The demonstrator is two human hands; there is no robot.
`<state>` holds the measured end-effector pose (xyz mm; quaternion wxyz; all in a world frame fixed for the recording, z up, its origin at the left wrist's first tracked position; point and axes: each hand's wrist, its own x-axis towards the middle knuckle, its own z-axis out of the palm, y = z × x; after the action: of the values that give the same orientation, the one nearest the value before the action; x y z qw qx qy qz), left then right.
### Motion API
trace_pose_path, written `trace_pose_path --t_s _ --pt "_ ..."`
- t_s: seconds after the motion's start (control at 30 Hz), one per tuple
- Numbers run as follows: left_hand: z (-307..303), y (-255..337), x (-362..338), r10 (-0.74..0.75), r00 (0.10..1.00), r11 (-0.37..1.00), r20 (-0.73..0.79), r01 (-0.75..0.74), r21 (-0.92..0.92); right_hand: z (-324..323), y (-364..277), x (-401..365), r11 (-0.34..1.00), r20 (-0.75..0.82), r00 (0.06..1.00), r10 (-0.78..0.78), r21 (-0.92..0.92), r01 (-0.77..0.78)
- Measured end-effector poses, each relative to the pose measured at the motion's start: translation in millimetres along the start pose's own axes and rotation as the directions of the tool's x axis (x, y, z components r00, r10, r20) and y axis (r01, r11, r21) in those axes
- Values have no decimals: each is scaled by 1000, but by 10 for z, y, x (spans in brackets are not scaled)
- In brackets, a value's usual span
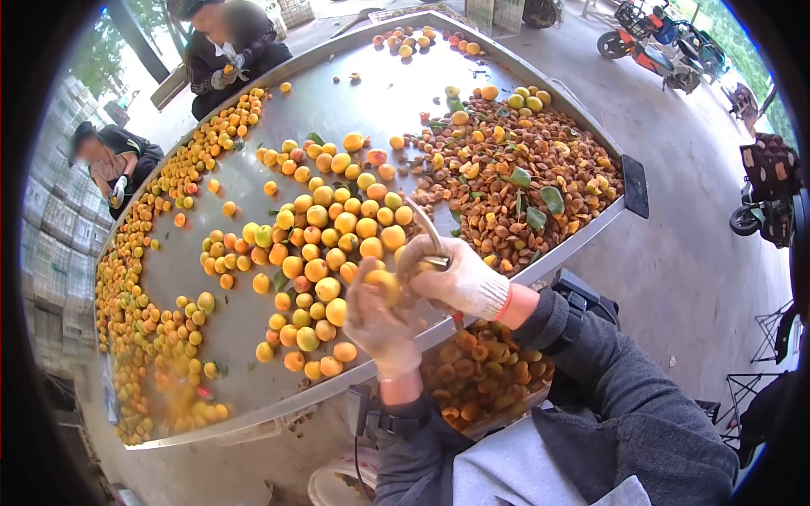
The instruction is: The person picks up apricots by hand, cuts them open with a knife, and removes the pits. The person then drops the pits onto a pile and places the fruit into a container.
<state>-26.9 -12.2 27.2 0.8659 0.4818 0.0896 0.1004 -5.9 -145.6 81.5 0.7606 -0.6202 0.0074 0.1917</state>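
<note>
Both of my hands wear pale work gloves and meet over the near edge of the metal table (245, 325). My left hand (377, 325) is closed around a yellow apricot (386, 287), somewhat blurred. Right beside it, my right hand (466, 277) grips a curved metal tool (424, 217) whose thin arc rises above the fingers. The tool's working end is hidden between the hands. Whole apricots (325, 240) lie heaped just beyond my left hand. A pile of brown apricot pits (498, 185), with green leaves and bits of flesh in it, spreads beyond my right hand.
Under the table edge, a container holds halved apricots (481, 371), near a white bucket (325, 487). More apricots (135, 320) line the table's left side. Two people (228, 59) work along the far-left edge. Motorbikes (658, 46) stand at the upper right.
</note>
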Motion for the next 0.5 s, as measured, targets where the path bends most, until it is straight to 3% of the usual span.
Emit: trace_pose_path --t_s 0.03,0.1,0.13,0.2,0.23,0.27,0.3,0.33,0.4,0.43,0.47,0.5 --pt "-12 -45 29 -4 1000 1000 0 4 3 13 91 18 999 8 1000 -16 -38 16" --pt "-70 -155 135 229 973 967 -28 -224 121 9 44 -43 995 25 999 45 -89 -43" --pt "-85 -99 141 232 972 966 -28 -227 126 -25 26 -101 995 30 999 44 -86 -42" --pt "-109 33 112 -195 980 960 -44 181 -214 -134 52 -258 981 129 989 69 -190 -43" --pt "-148 40 133 -224 974 954 -18 216 -206 -243 120 -335 980 134 989 68 -192 -41" --pt "-141 49 149 -217 976 955 -22 208 -209 -374 226 -400 854 203 978 -46 -501 144" --pt "-123 50 148 -257 966 938 -5 248 -243 -399 230 -424 606 302 945 -127 -730 315" --pt "-113 46 142 -299 954 916 17 293 -273 -399 237 -406 608 301 945 -127 -729 314" --pt "-92 58 110 -310 950 926 35 310 -214 -347 139 -315 878 -98 955 -281 -427 214" --pt "-44 108 75 -332 943 929 34 333 -165 -189 -167 -327 993 -233 965 -116 -50 107" --pt "-14 128 48 -353 935 928 30 354 -116 -134 -212 -234 993 -237 965 -115 -50 107" --pt "-38 69 46 -354 935 928 31 355 -116 -84 -248 -148 945 -301 925 -234 153 289"
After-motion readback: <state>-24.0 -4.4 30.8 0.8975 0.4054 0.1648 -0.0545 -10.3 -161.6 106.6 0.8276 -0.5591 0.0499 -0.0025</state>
